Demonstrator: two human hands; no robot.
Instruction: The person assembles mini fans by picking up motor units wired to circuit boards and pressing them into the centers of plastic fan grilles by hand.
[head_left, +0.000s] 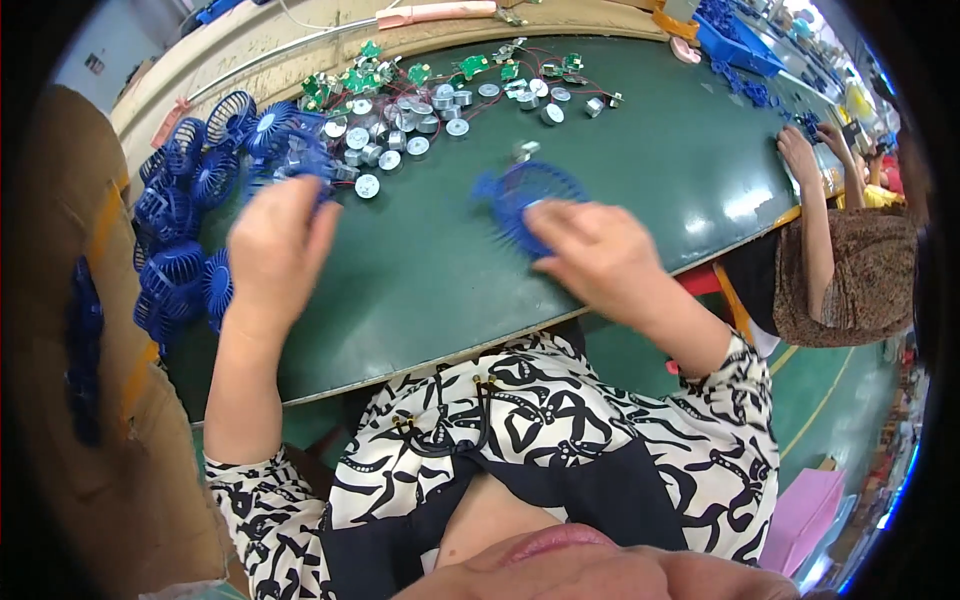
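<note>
Blue slatted cage, likely light, stiff, thin-ribbed, best held by its rim: right hand clamped on it, left hand's grip too blurred to tell.

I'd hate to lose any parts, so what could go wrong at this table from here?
The silver discs lie loose beside the left hand; a brush could scatter them. The blue cages are heaped on one another, so a knock might topple some. The right hand appears to hold a cage by one side, so it could slip.
</note>
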